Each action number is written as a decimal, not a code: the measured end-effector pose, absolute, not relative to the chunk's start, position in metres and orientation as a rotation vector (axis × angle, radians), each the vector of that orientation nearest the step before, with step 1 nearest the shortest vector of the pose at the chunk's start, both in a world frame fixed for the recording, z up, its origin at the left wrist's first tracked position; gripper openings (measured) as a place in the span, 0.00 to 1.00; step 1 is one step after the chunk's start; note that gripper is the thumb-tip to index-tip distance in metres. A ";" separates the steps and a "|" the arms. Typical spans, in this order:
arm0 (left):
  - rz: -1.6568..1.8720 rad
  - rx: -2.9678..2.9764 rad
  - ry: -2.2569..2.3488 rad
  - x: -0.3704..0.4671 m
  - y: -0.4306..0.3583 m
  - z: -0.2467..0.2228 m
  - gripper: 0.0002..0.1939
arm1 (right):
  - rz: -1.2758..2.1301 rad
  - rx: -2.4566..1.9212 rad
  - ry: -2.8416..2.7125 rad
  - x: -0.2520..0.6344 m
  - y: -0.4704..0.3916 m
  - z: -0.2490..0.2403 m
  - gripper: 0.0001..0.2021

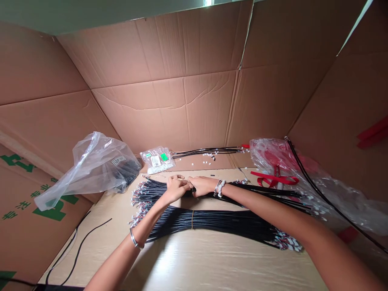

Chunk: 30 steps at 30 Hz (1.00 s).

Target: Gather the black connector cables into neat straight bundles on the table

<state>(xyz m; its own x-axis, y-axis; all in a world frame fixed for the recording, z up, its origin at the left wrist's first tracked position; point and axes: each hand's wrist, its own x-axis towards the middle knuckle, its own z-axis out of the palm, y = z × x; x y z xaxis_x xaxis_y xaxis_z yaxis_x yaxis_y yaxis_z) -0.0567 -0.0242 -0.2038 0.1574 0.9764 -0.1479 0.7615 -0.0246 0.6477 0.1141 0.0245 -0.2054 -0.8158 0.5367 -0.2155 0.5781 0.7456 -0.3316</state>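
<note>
An upper bundle of black cables (pixel 156 189) with white connectors at its ends lies across the table. My left hand (pixel 177 189) is closed at the bundle's middle, its fingertips bent towards the other hand. Right beside it, my right hand (pixel 203 186) has its fingers curled on the same bundle, and the two hands touch. Whether a thin tie is between the fingertips is hidden. Nearer to me lies a second bundle of black cables (pixel 212 219), held round its middle by a thin tan tie (pixel 192 219).
Cardboard walls (pixel 163 93) surround the table. At the back are a small labelled bag (pixel 157 160), loose white connectors (pixel 207 155) and several black cables (pixel 209 150). Plastic bags (pixel 91 169) stand left and right, with red strips (pixel 274 178) by the right one.
</note>
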 end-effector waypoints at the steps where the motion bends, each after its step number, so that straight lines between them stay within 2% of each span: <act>1: 0.433 1.908 1.616 -0.060 -0.025 -0.203 0.11 | -0.609 0.910 2.833 0.113 0.025 -0.205 0.22; 4: 0.328 2.169 1.463 -0.065 -0.026 -0.200 0.15 | -0.675 0.887 2.830 0.111 0.027 -0.205 0.20; 7: 0.173 2.330 1.553 -0.064 -0.023 -0.202 0.16 | -0.733 0.888 2.821 0.110 0.030 -0.206 0.23; 13: -0.014 2.556 1.556 -0.055 -0.010 -0.213 0.06 | -0.730 0.997 2.802 0.111 0.031 -0.207 0.21; 21: 0.008 2.639 1.500 -0.074 -0.010 -0.225 0.08 | -0.590 1.083 2.708 0.121 0.033 -0.201 0.21; 30: 0.066 2.543 1.509 -0.106 -0.009 -0.229 0.09 | -0.455 1.301 2.695 0.204 0.028 -0.205 0.11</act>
<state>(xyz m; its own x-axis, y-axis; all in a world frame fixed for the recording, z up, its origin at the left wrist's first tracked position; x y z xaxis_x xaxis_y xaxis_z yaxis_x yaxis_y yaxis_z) -0.1062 -0.0094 -0.2291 0.4828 0.8740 -0.0556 0.8658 -0.4668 0.1800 0.2039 0.0283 -0.2048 -0.6252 0.7456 -0.2305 0.7800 0.5869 -0.2174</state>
